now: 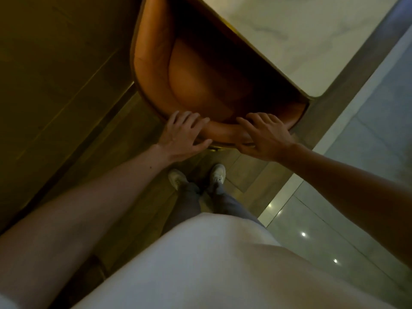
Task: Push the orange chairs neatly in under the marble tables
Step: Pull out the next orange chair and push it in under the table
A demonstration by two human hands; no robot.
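An orange chair (191,85) with a curved padded backrest stands right in front of me, seen from above. Its seat reaches partly under the white marble table (301,41), whose brass-coloured edge runs diagonally over the seat's far side. My left hand (181,136) grips the backrest's top rim on the left. My right hand (265,136) grips the same rim on the right, fingers curled over it. The chair's legs are hidden below the seat.
A dark wooden wall or panel (55,74) rises close on the left. My feet in pale shoes (217,175) stand on a wood-toned floor strip. Glossy grey floor tiles (356,197) lie to the right. My white shirt fills the lower frame.
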